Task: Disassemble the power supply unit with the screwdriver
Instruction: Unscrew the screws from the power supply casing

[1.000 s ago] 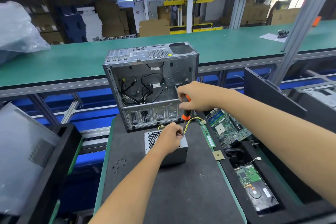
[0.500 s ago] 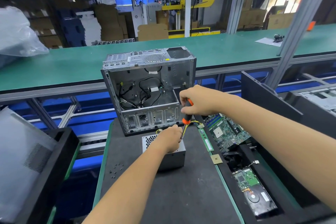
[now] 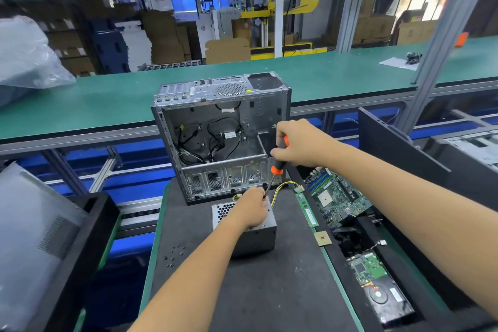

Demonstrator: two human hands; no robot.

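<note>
Your right hand point(image 3: 299, 143) is closed around the black-and-orange handle of the screwdriver point(image 3: 277, 163), knuckles up, with the thin steel shaft slanting down and to the left. Your left hand point(image 3: 253, 207) is curled, palm down, on top of the power supply unit point(image 3: 256, 240), fingers bunched where the shaft tip meets them; the tip itself is hidden behind the fingers. The unit is a small grey sheet-metal box with a honeycomb vent grille at its left top corner, lying flat on the dark, matte counter point(image 3: 269, 291), directly under your left hand and below and left of your right hand. A bundle of yellow and black wires point(image 3: 283, 188) arcs from its far edge to a pale connector. Just behind stands the open computer case point(image 3: 215, 137), bare stamped steel, perforated, with loose black cables inside. Small dark screws point(image 3: 173, 252) lie scattered on the counter to the left of the unit. To the right lie a narrow green memory stick point(image 3: 308, 210), a square gold-toned chip point(image 3: 322, 239), a green motherboard point(image 3: 334, 194) and a hard drive point(image 3: 382, 294) with its circuit board showing.
</note>
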